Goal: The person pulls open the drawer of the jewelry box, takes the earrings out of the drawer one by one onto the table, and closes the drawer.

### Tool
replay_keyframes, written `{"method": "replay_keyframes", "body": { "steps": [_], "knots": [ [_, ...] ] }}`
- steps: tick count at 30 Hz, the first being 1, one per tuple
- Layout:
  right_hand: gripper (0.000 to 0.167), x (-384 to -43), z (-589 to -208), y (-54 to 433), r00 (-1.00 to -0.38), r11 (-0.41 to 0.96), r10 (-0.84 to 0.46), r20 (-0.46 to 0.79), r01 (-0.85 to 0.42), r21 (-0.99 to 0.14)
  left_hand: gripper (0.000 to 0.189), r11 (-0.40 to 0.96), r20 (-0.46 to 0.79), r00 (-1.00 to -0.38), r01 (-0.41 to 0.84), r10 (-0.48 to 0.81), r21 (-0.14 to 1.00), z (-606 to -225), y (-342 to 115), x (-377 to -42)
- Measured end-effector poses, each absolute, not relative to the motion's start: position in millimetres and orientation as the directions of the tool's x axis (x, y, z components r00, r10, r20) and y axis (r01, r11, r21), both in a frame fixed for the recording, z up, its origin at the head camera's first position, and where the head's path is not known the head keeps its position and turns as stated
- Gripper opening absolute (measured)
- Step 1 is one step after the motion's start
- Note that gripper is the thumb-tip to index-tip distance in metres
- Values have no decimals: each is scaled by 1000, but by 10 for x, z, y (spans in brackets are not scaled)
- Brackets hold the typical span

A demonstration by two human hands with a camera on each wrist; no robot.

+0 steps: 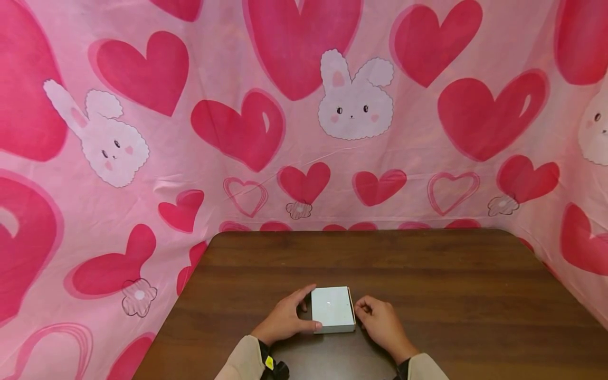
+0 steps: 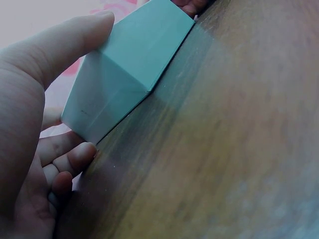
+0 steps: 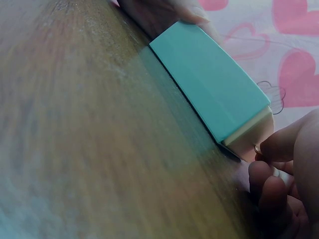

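A small, flat, pale box (image 1: 332, 309) lies on the table, looking white from above and teal from the side. My left hand (image 1: 286, 316) grips its left end, thumb at the near corner and fingers at the far one. In the left wrist view the thumb (image 2: 79, 42) presses on the upper edge of the box (image 2: 144, 47). At the right end, a beige inner end (image 3: 251, 132) shows inside the outer sleeve (image 3: 214, 84). There my right hand (image 1: 380, 322) pinches a small thin pull loop (image 3: 257, 149) between thumb and curled fingers.
The brown wooden table (image 1: 427, 274) stretches out behind the box and to both sides. A pink cloth (image 1: 294, 153) with hearts and rabbit faces hangs behind the table and along its sides.
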State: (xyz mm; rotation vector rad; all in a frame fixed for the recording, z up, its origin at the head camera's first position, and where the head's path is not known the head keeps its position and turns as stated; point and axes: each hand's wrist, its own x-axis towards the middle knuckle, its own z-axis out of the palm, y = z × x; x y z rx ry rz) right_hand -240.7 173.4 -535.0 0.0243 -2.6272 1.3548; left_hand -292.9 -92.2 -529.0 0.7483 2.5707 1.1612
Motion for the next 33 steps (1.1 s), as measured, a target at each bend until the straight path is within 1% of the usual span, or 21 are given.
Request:
{"method": "replay_keyframes", "body": {
  "steps": [6,24,33],
  "knots": [
    [14,-2406,-5361,1732,-982,589,68,176,-103,-802,92,574,-9,-851,346,525,742,-5291,-921,-2916],
    [16,-2396,-5372,1729,-976,583,58,209,-137,-801,91,553,-8,-848,338,530,762,-5282,-908,-2925],
    [15,-2401,-5356,1735,-980,576,53,191,-126,-808,90,554,-2,-847,346,532,757,-5297,-915,-2941]
  ]
}}
